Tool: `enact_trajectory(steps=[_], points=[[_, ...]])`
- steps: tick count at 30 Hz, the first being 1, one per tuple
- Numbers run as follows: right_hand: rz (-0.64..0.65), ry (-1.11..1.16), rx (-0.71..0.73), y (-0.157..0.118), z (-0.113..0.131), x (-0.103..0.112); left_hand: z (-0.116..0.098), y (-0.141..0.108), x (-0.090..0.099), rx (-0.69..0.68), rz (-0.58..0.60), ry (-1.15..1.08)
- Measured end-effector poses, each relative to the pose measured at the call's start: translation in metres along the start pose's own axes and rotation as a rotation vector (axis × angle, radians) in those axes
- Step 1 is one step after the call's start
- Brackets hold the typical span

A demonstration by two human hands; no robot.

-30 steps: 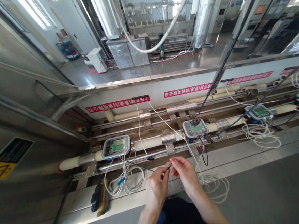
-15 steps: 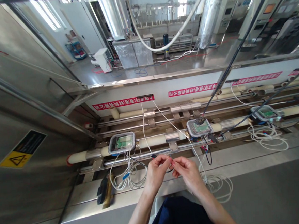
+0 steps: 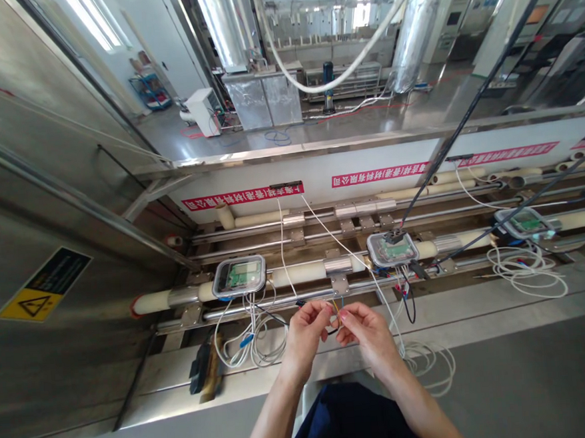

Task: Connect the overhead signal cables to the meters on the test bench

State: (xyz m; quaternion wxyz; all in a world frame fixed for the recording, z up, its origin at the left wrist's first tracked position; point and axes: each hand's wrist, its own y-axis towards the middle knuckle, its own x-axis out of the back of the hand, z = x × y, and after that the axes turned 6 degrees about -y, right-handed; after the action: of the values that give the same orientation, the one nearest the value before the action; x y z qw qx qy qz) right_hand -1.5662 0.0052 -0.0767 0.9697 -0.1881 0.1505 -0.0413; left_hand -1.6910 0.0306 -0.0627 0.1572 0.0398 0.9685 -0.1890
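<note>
My left hand (image 3: pixel 308 331) and my right hand (image 3: pixel 368 330) meet just in front of the rail, fingertips pinched close together. Between them show thin coloured wires, among them a yellow wire (image 3: pixel 335 306) and a blue one (image 3: pixel 342 301). A short piece of black cable (image 3: pixel 333 331) passes below the fingertips. Which wire each hand pinches is too small to tell. Left of my hands sits a clear-lidded box with a green circuit board (image 3: pixel 240 277), and a similar box (image 3: pixel 393 249) is to the right, both on the pale pipe (image 3: pixel 301 273).
Coiled white cables (image 3: pixel 232 360) hang below the left box, and another coil (image 3: pixel 436 369) lies at the right. A black-and-brass fitting (image 3: pixel 206 372) rests on the metal ledge (image 3: pixel 155 399). A steel panel (image 3: pixel 36 217) rises at the left. Black cables (image 3: pixel 447 145) cross from the upper right.
My hands have moved slightly apart, and yellow and blue wires now show between the fingertips. The view has shifted a little.
</note>
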Motion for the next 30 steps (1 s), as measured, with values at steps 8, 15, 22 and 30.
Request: enact_trajectory(steps=[8,15,22,30], points=[[0.062,-0.06,-0.022,0.001,0.001,-0.001,0.002,0.004,0.003,0.156,0.09,-0.185],[0.092,-0.06,0.001,0.002,-0.003,0.001,0.003,0.006,0.009,0.115,0.14,-0.122],[0.113,-0.059,0.008,0.003,-0.004,0.002,0.001,0.006,0.01,0.106,0.124,-0.081],[0.138,0.004,0.032,0.004,-0.003,0.004,0.002,0.008,0.005,0.091,0.066,-0.106]])
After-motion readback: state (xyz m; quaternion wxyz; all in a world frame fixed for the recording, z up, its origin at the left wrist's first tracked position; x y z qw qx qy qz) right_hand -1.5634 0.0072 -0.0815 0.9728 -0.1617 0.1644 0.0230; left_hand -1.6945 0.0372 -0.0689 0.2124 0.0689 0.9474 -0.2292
